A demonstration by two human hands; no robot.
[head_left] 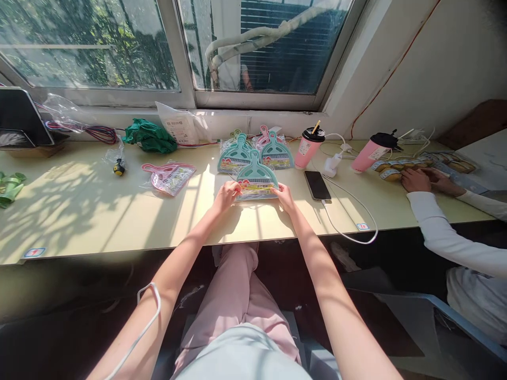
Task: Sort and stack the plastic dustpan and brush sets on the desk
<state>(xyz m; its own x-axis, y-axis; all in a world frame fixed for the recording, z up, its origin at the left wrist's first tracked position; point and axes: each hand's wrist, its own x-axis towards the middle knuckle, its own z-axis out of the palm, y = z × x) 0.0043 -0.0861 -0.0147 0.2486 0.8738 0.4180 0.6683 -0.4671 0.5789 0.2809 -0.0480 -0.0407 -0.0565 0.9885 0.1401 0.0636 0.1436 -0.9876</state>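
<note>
A teal dustpan and brush set (256,182) in clear packaging lies near the middle of the table, its handle pointing toward the window. My left hand (227,195) grips its lower left corner with curled fingers. At the lower right edge, my right hand (284,197) pinches the same pack between thumb and fingers. Just behind it are two more teal sets, one on the left (233,157) and one on the right (276,154). Pink handles (264,134) show partly behind them. A pink dustpan set (170,178) lies apart, off to the left.
A pink cup (309,149), a phone (317,186) on a white cable and a charger (331,165) stand to the right. A co-worker's hands (418,180) are by a second pink cup (372,153). Green cloth (150,136) and a white packet (180,124) line the sill.
</note>
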